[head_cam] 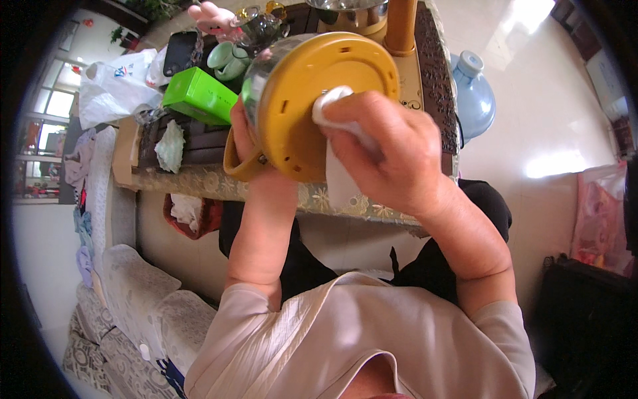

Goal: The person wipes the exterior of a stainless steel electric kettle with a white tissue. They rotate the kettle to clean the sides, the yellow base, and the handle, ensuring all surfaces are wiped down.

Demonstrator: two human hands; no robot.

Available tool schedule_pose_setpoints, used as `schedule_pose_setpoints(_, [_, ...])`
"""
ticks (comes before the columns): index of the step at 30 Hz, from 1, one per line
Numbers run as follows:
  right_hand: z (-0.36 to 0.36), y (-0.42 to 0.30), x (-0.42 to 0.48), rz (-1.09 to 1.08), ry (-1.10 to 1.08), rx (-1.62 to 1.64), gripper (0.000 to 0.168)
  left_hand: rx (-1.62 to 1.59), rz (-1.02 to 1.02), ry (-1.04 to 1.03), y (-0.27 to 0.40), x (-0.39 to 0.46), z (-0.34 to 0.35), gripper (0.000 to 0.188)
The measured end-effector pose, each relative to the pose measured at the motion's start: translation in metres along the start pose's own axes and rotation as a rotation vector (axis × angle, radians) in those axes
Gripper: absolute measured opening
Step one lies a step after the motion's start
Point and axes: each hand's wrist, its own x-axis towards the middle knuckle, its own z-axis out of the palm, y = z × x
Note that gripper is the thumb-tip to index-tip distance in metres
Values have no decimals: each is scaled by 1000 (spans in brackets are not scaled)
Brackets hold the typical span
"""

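A kettle with a clear body and a round yellow base (299, 99) is tipped so that its underside faces me, above the table's near edge. My left hand (242, 132) grips it at the left, by its yellow handle (239, 167); the base hides part of the fingers. In my right hand (394, 144) is a folded white tissue or cloth (341, 174), pressed to the middle of the underside. Its loose end hangs down below the fingers.
On the table lie a green box (199, 97), a crumpled pale cloth or tissue (171, 147), a black phone (180, 54), green cups (229, 60), a white plastic bag (119, 85) and a steel pot (349, 15). A water bottle (473, 95) stands right; a waste bin (212, 219) sits below.
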Motion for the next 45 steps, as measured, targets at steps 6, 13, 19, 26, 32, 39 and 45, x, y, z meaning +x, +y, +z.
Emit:
schedule_pose_setpoints(6, [-13,17,8,-54,194,-171,21,248,95,476,-12,4,42,57])
schedule_pose_setpoints(13, [-7,13,-2,201,-66,-317,11,174,149,316,15,7,10,63])
schedule_pose_setpoints(19, [8,-8,-13,138,-256,45,19,249,142,293,20,-19,57,57])
schedule_pose_setpoints(26, [-1,-9,1,-101,-99,62,32,376,205,346,3,-9,28,48])
schedule_pose_setpoints(32, [-17,16,8,-80,105,-131,28,332,157,485,-7,-4,44,48])
schedule_pose_setpoints(39, [-12,21,-1,204,-106,-390,12,395,285,363,16,7,9,56])
schedule_pose_setpoints(45, [15,-6,-16,165,-222,-63,19,346,308,283,25,13,-8,59])
